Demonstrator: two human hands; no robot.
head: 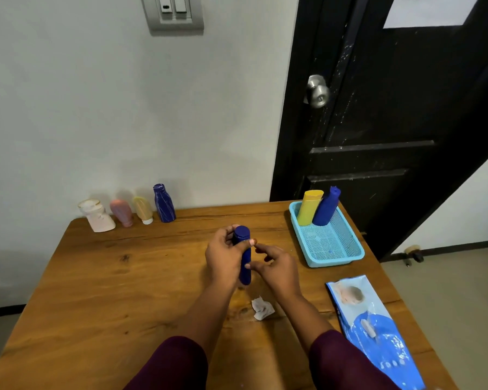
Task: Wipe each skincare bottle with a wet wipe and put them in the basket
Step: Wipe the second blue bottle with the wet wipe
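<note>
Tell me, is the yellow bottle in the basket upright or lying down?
Upright, leaning a little. The yellow bottle stands on end at the far end of the basket, its top well above the rim.

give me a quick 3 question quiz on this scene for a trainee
1. How many bottles are in the basket?
2. True or false: the crumpled wipe is in the right hand.
3. Which hand holds the dark blue bottle? A. left hand B. right hand
Key: 1. two, the yellow bottle and the blue bottle; 2. false, it lies on the table; 3. A.
</note>
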